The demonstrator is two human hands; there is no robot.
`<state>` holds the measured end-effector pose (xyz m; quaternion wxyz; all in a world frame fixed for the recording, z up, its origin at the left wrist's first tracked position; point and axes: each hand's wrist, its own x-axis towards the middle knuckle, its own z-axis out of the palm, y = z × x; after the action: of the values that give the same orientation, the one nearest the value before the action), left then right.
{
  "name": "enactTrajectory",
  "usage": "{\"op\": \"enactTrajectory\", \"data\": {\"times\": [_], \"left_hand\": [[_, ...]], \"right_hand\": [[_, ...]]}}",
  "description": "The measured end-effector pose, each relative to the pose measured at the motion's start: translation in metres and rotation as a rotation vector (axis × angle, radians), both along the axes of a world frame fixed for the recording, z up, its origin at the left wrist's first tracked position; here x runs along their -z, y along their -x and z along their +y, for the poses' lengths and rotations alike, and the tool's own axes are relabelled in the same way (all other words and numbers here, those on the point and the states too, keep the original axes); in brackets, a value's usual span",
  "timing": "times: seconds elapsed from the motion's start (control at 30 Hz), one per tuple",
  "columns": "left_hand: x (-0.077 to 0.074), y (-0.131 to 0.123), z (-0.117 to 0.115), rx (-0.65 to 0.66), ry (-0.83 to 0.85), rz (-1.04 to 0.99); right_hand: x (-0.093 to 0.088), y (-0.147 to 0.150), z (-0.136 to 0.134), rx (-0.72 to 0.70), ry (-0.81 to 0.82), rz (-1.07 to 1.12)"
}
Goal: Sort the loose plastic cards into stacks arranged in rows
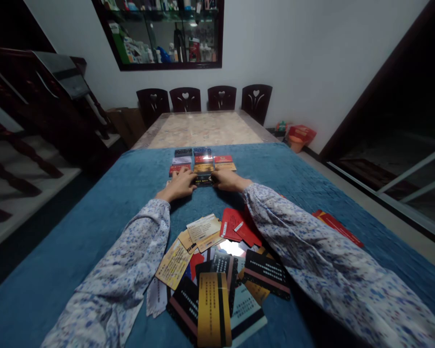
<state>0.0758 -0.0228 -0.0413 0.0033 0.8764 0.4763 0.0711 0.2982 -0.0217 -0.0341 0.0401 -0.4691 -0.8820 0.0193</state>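
a blue cloth (130,193) covers the near part of a marbled counter (210,128); dark chairs (213,100) stand beyond, by a white wall (311,63). a black card (203,181) with pale lettering lies between the left hand (181,183) and right hand (229,180), fingers bent; whether they pinch it, i cannot tell.

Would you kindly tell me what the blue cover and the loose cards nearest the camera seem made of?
Blue cover: matte fabric, perhaps plush, by its soft, uneven surface. Loose cards: probably smooth plastic, given the bright glare among them; coated paper is possible.
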Motion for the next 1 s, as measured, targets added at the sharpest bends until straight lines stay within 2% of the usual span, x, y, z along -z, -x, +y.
{"op": "enactTrajectory", "data": {"times": [0.3, 0.53, 1.0], "left_hand": [[0.000, 0.003, 0.001, -0.001, 0.030, -0.001], [0.004, 0.002, 0.003, -0.003, -0.010, -0.015], [-0.005, -0.002, -0.011, 0.029, -0.083, 0.021]], "right_hand": [[0.000, -0.001, 0.003, -0.018, 0.018, 0.007], [0.000, 0.000, 0.002, -0.019, 0.003, -0.012], [-0.001, -0.013, -0.001, -0.045, -0.026, 0.034]]}}
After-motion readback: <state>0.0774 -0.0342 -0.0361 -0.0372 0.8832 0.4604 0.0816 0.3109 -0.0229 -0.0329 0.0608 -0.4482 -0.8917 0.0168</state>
